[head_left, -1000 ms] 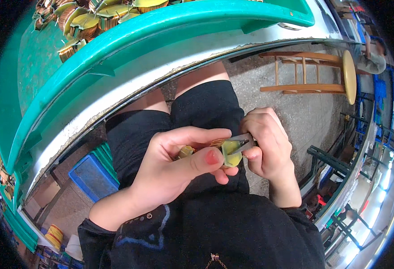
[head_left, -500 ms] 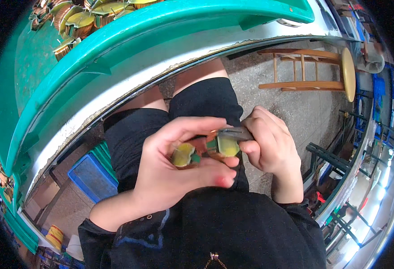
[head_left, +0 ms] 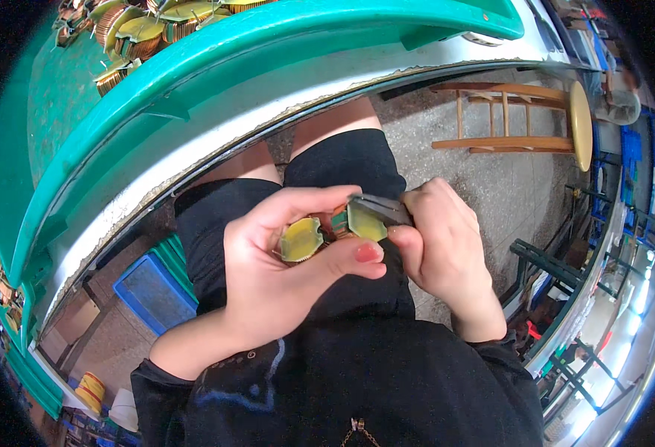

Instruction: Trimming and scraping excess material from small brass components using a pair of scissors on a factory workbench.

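Over my lap, my left hand (head_left: 283, 276) holds a small coil part (head_left: 302, 239) with a yellow-green end flange between thumb and fingers. My right hand (head_left: 447, 249) grips a dark metal hand tool (head_left: 380, 208) whose tip touches a second yellow-green flange (head_left: 365, 222) of the same part. Copper winding shows between the two flanges. The fingers of both hands hide most of the tool and the part's body.
A green tray (head_left: 216, 52) on a metal-edged bench lies ahead, with several copper coil parts (head_left: 141, 33) piled at its far left. A wooden stool (head_left: 521, 119) stands on the floor to the right. A blue crate (head_left: 152, 290) sits under the bench.
My left hand has turned the coil part so its flange faces up. The right hand with the tool has shifted slightly right and stays at the part.
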### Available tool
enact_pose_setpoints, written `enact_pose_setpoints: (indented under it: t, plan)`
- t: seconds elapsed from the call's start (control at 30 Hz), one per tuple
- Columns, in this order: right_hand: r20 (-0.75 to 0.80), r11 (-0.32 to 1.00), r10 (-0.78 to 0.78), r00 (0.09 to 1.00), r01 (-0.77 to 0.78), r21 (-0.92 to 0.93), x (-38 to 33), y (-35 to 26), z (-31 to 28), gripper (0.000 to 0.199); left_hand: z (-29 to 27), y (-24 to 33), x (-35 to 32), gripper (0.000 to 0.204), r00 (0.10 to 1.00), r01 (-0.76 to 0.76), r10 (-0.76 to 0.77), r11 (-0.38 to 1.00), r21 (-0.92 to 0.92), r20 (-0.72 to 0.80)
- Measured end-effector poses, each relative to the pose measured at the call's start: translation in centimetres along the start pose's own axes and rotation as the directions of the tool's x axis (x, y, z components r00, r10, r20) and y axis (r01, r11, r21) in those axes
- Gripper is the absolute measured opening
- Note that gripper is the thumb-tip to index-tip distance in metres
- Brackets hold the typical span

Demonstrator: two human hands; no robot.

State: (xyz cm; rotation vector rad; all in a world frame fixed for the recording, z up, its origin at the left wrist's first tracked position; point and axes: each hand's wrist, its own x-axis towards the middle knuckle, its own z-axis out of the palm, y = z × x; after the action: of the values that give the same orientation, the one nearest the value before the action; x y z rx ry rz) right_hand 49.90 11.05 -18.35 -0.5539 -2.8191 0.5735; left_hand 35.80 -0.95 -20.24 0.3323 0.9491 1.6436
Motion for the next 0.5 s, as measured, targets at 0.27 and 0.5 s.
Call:
enact_pose_setpoints:
  t: [0.27, 0.5]
  plan:
    - [-0.027, 0.888, 0.295, 0.955, -0.264, 0.376, -1.6, 0.2, -0.3, 0.030, -0.7, 0.5, 0.3, 0.043, 1.000, 0.027, -0.027, 1.000, 0.000, 0.016]
    - [-0.014, 0.983, 0.109, 0.994, -0.106, 0.150, -1.6, 0.1, -0.1, 0.034, -0.4, 0.6, 0.2, 0.041, 1.000, 0.011, -0.011, 1.000, 0.015, 0.004]
